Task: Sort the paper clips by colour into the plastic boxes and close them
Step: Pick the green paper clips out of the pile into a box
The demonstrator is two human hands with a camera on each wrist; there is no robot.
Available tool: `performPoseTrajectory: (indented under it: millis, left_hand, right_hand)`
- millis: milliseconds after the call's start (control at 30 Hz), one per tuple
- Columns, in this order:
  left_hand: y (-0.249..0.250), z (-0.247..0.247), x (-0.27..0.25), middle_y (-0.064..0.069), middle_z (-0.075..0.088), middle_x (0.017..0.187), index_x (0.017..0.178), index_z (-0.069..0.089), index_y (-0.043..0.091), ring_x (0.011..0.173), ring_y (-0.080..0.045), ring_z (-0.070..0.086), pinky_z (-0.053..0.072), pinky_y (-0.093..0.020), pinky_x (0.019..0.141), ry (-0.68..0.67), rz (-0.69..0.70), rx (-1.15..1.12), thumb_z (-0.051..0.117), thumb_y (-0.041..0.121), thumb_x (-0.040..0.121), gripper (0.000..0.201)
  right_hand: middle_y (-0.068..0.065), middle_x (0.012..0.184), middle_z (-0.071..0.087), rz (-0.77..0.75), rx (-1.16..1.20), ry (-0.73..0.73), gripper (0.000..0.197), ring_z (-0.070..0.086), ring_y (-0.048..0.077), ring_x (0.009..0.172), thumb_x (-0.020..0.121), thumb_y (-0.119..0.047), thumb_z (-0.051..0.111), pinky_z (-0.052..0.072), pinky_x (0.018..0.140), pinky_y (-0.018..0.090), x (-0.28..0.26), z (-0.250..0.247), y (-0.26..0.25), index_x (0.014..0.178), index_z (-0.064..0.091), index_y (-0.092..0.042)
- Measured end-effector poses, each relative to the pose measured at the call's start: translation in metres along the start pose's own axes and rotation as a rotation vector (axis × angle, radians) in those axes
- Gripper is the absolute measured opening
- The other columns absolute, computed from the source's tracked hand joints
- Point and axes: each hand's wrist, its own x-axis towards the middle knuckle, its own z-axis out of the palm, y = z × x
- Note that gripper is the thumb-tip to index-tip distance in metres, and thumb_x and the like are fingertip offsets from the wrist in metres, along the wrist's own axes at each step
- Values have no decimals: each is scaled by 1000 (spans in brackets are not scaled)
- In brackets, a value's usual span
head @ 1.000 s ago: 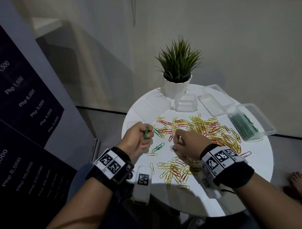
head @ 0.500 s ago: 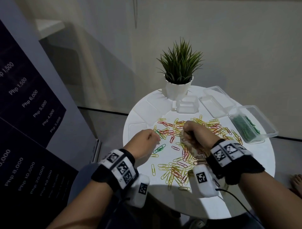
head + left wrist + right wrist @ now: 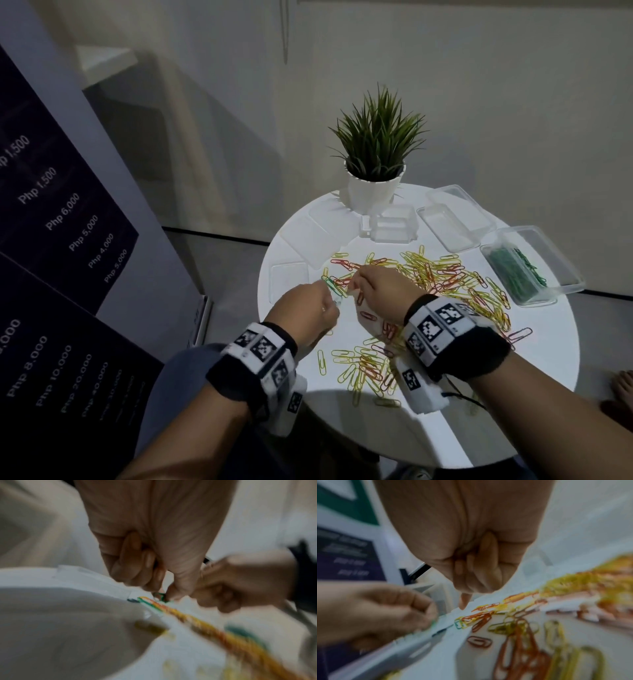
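Yellow and red paper clips (image 3: pixel 442 274) lie spread over the round white table (image 3: pixel 548 346). A few green paper clips (image 3: pixel 331 286) lie at the pile's left end. My left hand (image 3: pixel 334 301) is down at them, and the blurred left wrist view shows its thumb and forefinger pinching a green paper clip (image 3: pixel 160 596). Just to its right, my right hand (image 3: pixel 354 281) has its fingers curled into the palm and nothing shows in it. Its forefinger (image 3: pixel 464 601) points down onto the table beside a green clip (image 3: pixel 458 624). An open clear box (image 3: pixel 536 300) at the right holds green clips.
Two open clear boxes (image 3: pixel 447 228) (image 3: pixel 392 228) stand behind the pile. Loose lids (image 3: pixel 329 233) (image 3: pixel 287 277) lie at the table's left. A potted plant (image 3: pixel 375 161) stands at the back edge. A dark price board (image 3: pixel 51 240) is on the left.
My right hand has moved away from me and left, from the near clips to the green ones. My left hand, which held a green clip up, has come down to the table there.
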Motion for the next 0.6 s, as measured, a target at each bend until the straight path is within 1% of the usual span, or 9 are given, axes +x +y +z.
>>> performPoseTrajectory:
  millis: [67, 167, 233, 300, 367, 433, 533, 567, 600]
  left_hand:
    - [-3, -11, -2, 3, 54, 71, 72, 44, 16, 66, -19, 48, 43, -28, 60, 53, -67, -326, 45, 20, 90, 18]
    - [-3, -32, -4, 0, 32, 59, 63, 33, 17, 49, -16, 30, 21, -23, 41, 86, -234, -928, 35, 15, 91, 28]
    - [-4, -44, -8, 1, 29, 56, 64, 32, 17, 38, -9, 20, 13, -16, 36, 25, -262, -1325, 32, 17, 89, 25]
    - [-6, -48, -9, 3, 30, 54, 65, 33, 16, 35, -6, 18, 11, -12, 33, -29, -232, -1498, 31, 23, 93, 29]
    - [-8, -45, -10, 3, 30, 54, 65, 33, 17, 35, -6, 18, 12, -12, 32, -43, -225, -1453, 32, 32, 101, 39]
    - [-8, -41, -9, 2, 32, 55, 70, 40, 15, 36, -7, 21, 16, -13, 34, -35, -219, -1273, 34, 30, 103, 37]
    - [-14, -33, -3, -1, 43, 61, 89, 53, 11, 39, -5, 36, 27, -16, 38, 39, -168, -844, 35, 13, 101, 23]
    - [-18, -30, 1, 0, 51, 66, 91, 55, 13, 46, -4, 45, 35, -17, 44, 70, -135, -647, 37, 13, 101, 21]
    - [-21, -28, 4, 2, 60, 74, 91, 56, 17, 60, -4, 54, 42, -18, 55, 90, -96, -447, 39, 16, 100, 19]
  right_hand:
    - [11, 103, 65, -51, -173, 21, 30, 58, 28, 98, 100, -19, 34, 44, 81, 33, 6, 4, -5, 103, 61, -5]
    - [12, 100, 64, -80, -314, 15, 19, 58, 30, 92, 97, -18, 41, 36, 71, 30, 17, 11, -17, 99, 56, -8]
    - [13, 103, 63, -87, -396, 15, 11, 57, 31, 90, 94, -18, 46, 35, 70, 30, 22, 16, -28, 98, 53, -10]
    - [12, 109, 62, -75, -464, 4, 17, 60, 31, 98, 94, -20, 48, 39, 75, 32, 27, 21, -35, 106, 53, -9]
    - [11, 112, 62, -43, -514, -12, 21, 61, 30, 103, 92, -17, 50, 41, 76, 31, 31, 24, -40, 111, 55, -8]
    - [11, 114, 63, -22, -546, -33, 22, 61, 29, 104, 91, -13, 51, 42, 77, 31, 34, 23, -46, 111, 56, -8]
    - [12, 117, 61, -10, -564, -85, 25, 60, 29, 108, 91, -9, 49, 46, 83, 33, 37, 18, -49, 115, 57, -5]
    - [12, 117, 61, 4, -545, -107, 25, 60, 29, 108, 91, -9, 49, 46, 84, 32, 38, 17, -49, 114, 57, -4]
    - [11, 114, 62, 19, -517, -128, 22, 60, 28, 107, 91, -11, 51, 46, 82, 31, 38, 15, -48, 111, 58, -3]
